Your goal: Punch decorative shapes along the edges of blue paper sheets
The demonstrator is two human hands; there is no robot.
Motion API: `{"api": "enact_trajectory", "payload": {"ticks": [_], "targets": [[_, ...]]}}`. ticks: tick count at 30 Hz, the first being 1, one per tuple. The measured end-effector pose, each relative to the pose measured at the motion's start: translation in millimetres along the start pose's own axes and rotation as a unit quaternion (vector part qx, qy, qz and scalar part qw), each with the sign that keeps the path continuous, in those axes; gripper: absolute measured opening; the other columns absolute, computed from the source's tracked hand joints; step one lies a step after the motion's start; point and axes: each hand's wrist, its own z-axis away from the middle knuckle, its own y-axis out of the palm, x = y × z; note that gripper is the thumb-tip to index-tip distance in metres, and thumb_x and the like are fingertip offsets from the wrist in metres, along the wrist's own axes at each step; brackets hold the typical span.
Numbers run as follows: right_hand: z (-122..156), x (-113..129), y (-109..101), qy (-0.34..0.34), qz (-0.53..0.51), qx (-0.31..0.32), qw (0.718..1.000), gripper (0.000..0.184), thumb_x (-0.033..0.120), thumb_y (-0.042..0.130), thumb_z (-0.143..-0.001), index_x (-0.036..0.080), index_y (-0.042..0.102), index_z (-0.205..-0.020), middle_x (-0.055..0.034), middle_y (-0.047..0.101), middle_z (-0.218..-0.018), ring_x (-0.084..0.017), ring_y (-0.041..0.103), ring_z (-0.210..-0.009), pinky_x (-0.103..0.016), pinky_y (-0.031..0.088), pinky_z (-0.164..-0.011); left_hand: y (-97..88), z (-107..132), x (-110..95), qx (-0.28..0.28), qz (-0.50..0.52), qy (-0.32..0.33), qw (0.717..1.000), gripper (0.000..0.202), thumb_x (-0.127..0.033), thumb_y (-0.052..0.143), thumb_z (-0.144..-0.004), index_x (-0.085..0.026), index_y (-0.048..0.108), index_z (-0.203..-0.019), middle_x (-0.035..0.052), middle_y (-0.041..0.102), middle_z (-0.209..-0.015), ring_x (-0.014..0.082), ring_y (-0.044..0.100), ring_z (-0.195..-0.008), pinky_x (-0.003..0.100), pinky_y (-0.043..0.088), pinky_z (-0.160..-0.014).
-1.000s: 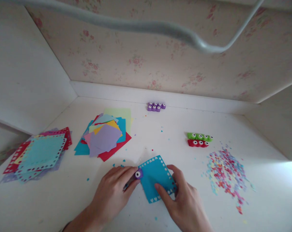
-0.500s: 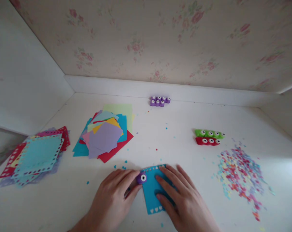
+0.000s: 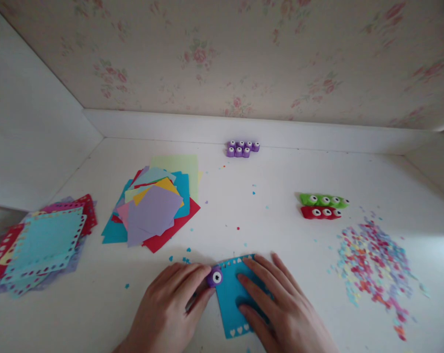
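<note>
Pinching purple punch [image 3: 215,278]: left fingers [image 3: 194,276] | spread over blue paper [image 3: 228,305]: right fingers [image 3: 257,289]

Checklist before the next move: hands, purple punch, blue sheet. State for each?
1. Purple punch gripped by the left hand: ok.
2. Punch at the left edge of the blue sheet: ok, near the far corner.
3. Right hand on the sheet: ok, fingers spread over it.
4. Right fingers apart from the punch: ok, blue paper shows between.
5. Sheet seated in the punch's slot: cannot tell, slot hidden.
6. Surroundings free of scraps: not ok, blue bits lie just beyond the left hand.
</note>
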Motion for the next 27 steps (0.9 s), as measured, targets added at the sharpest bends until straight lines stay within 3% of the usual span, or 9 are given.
{"api": "enact_trajectory", "payload": {"ticks": [8, 13, 21, 27], "targets": [[2, 1, -1, 0.009, -0.012, 0.004, 1.0, 0.037, 0.034, 0.063, -0.092, 0.023, 0.066, -0.126, -0.0102, 0.064, -0.133, -0.033, 0.058, -0.126, -0.059, 0.047, -0.106, -0.3, 2, 1, 0.002, -0.007, 0.002, 1.0, 0.022, -0.03, 0.06, -0.096, -0.022, 0.063, -0.116, 0.007, 0.074, -0.101, 0.0231, 0.071, -0.089, 0.037, 0.06, -0.081], [1, 3, -3, 0.024, -0.022, 0.022, 0.999, 0.037, 0.031, 0.061, -0.093, 0.024, 0.064, -0.129, -0.0101, 0.062, -0.135, -0.033, 0.056, -0.128, -0.062, 0.046, -0.106, -5.0, -1, -2, 0.018, 0.022, -0.033, 0.999, 0.031, -0.034, 0.063, -0.094, -0.024, 0.061, -0.123, 0.0067, 0.071, -0.112, 0.0233, 0.068, -0.1, 0.037, 0.058, -0.087], [1, 10, -8, 0.064, -0.07, 0.022, 0.995, 0.032, 0.03, 0.058, -0.096, 0.026, 0.064, -0.127, -0.0088, 0.061, -0.135, -0.031, 0.054, -0.129, -0.063, 0.038, -0.111, -3.0, -15, -14, 0.006, 0.054, -0.074, 0.996, 0.018, -0.033, 0.055, -0.098, -0.027, 0.071, -0.104, 0.0043, 0.069, -0.097, 0.0216, 0.065, -0.091, 0.037, 0.056, -0.083], [1, 14, -11, 0.089, -0.108, 0.009, 0.99, 0.03, 0.033, 0.055, -0.098, 0.027, 0.065, -0.126, -0.0072, 0.062, -0.135, -0.029, 0.053, -0.13, -0.061, 0.034, -0.115, -2.7, -22, -11, 0.035, 0.089, -0.085, 0.992, 0.016, -0.031, 0.057, -0.095, -0.023, 0.07, -0.09, 0.0039, 0.068, -0.089, 0.0206, 0.063, -0.087, 0.036, 0.051, -0.081]]}}
